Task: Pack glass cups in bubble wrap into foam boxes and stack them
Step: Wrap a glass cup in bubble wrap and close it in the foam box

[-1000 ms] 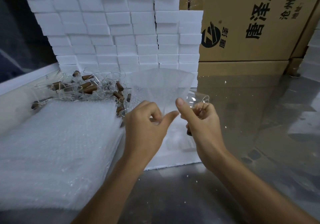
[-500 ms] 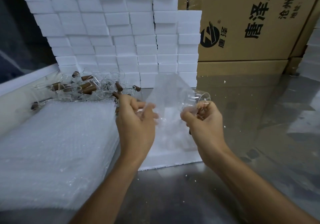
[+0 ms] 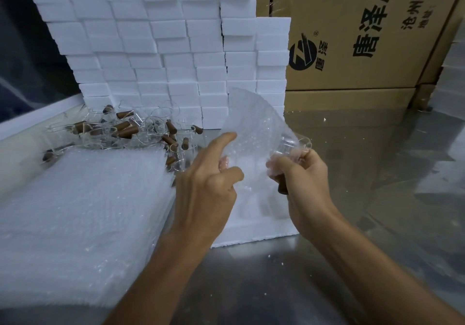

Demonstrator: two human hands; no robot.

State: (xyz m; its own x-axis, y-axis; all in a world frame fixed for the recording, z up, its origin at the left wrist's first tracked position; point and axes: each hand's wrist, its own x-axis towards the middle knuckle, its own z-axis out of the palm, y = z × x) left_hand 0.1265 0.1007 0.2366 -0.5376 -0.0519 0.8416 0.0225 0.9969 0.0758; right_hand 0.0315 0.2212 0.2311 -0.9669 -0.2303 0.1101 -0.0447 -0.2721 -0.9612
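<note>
My right hand [image 3: 303, 181] grips a clear glass cup [image 3: 295, 146] by its brown wooden handle, with one edge of a bubble wrap sheet [image 3: 251, 128] caught against it. The sheet curves up and over between my hands. My left hand [image 3: 208, 176] pinches the sheet's near left edge, index finger stretched forward. Under both hands lies an open white foam box [image 3: 251, 231] on the metal table. A pile of glass cups with brown handles [image 3: 125, 129] lies at the back left.
A thick stack of bubble wrap sheets [image 3: 75, 211] fills the left side. A wall of stacked white foam boxes [image 3: 163, 43] stands behind the cups. Brown cardboard cartons [image 3: 364, 35] stand at the back right. Bare metal tabletop [image 3: 377, 173] spreads to the right.
The bubble wrap sheet has swung from flat between my hands to curling up over the cup. My left hand has shifted along its edge toward the right hand.
</note>
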